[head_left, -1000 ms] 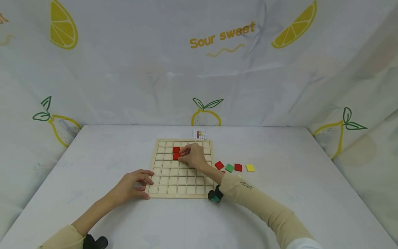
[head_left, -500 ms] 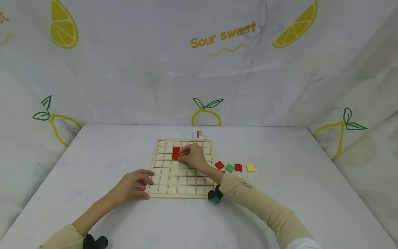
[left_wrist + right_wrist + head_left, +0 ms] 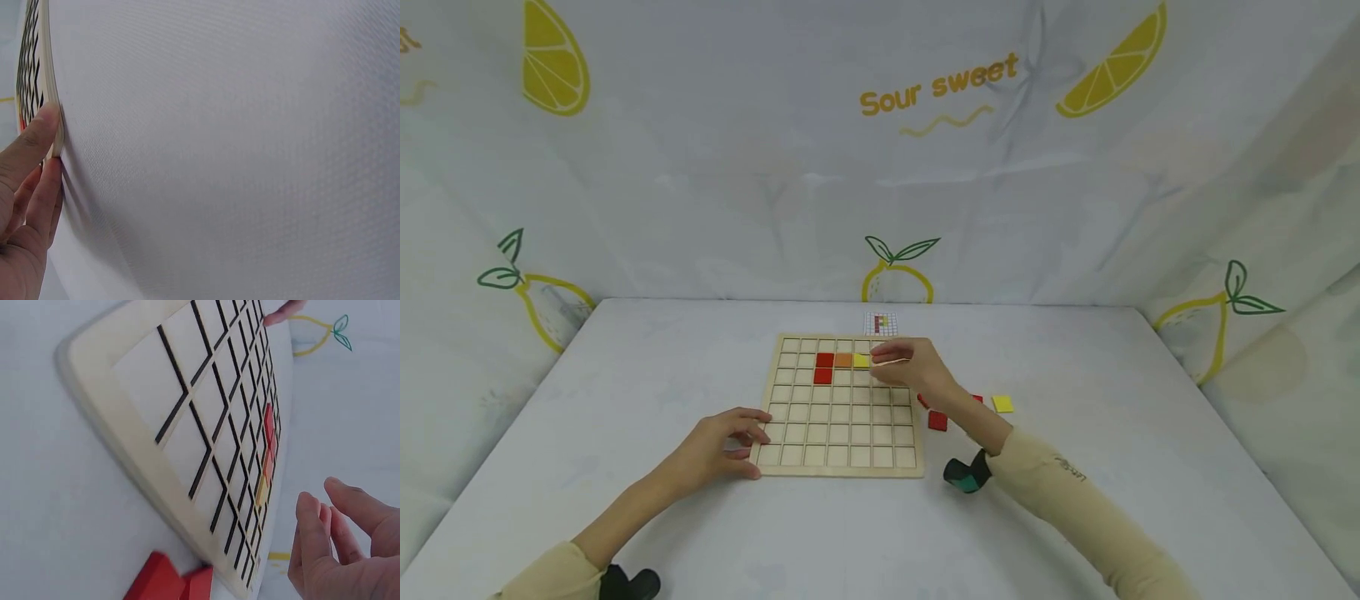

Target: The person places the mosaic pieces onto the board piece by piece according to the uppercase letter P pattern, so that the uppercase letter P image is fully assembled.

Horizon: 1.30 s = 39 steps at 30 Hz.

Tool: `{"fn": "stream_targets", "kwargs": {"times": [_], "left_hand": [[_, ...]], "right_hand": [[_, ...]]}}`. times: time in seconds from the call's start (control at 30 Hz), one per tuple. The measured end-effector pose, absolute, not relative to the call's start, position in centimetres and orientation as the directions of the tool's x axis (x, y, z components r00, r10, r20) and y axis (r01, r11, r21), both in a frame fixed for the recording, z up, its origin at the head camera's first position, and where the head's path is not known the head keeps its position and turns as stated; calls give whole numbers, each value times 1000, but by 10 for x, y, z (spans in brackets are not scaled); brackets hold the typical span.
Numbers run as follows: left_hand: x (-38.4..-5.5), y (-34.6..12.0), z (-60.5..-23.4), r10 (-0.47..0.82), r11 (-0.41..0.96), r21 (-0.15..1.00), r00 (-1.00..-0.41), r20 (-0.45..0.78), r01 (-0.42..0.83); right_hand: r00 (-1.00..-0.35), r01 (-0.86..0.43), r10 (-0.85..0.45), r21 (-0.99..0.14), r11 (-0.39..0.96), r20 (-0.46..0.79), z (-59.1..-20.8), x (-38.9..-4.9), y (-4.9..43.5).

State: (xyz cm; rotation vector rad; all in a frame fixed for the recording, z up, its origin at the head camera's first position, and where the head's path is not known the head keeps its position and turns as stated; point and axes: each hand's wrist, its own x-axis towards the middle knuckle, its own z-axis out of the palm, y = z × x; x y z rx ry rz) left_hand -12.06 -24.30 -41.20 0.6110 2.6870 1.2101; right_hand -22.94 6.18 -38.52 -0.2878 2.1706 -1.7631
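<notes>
A wooden grid board (image 3: pixel 820 433) lies on the white table. My left hand (image 3: pixel 726 442) holds it at the near left corner; in the left wrist view the thumb and fingers meet the board's edge. Two red tiles (image 3: pixel 823 376) sit one below the other in its cells. To the right of the upper one are an orange tile (image 3: pixel 843 360) and a yellow tile (image 3: pixel 861 361). Over the board's right side hovers my right hand (image 3: pixel 917 369). Its thumb and fingers stand apart in the right wrist view (image 3: pixel 344 550), holding nothing.
Right of the board lie loose tiles: a red one (image 3: pixel 937 421), a yellow one (image 3: pixel 1002 404) and others partly hidden by the right forearm. A small printed grid card (image 3: pixel 881 323) rests behind the board. A lemon-print cloth (image 3: pixel 737 167) hangs at the back.
My right hand has let go of the lower red tile and moved right, uncovering the orange and yellow tiles. The left hand has stayed in place.
</notes>
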Motion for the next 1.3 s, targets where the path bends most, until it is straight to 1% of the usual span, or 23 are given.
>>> {"fn": "stream_targets", "kwargs": {"times": [0.23,0.37,0.47,0.67,0.87,1.03,1.17,1.3], "left_hand": [[-121,-243,-414,416,596,739,-908,53,316],[-121,-244,-415,403,601,741,-914,41,298],[-121,-244,-415,397,598,748,-917,36,289],[-120,-242,-413,398,579,766,-917,34,280],[-120,-241,-412,396,578,767,-918,33,277],[-120,-242,-413,397,582,763,-917,34,280],[-120,-242,-414,403,581,763,-915,34,284],[-120,-243,-415,402,576,768,-915,32,280]], "right_hand": [[-923,33,-357,-955,295,-142,-383,-222,114],[-907,24,-390,-944,330,-159,-389,-217,133],[-887,-25,-438,-933,359,-145,-397,-215,142],[-863,-158,-499,-898,411,-76,-405,-215,146],[-831,-222,-554,-886,408,-47,-410,-216,142],[-812,-229,-581,-883,410,-59,-414,-209,142],[-803,-202,-591,-896,396,-81,-414,-196,146],[-778,-189,-622,-909,371,-92,-414,-181,150]]}}
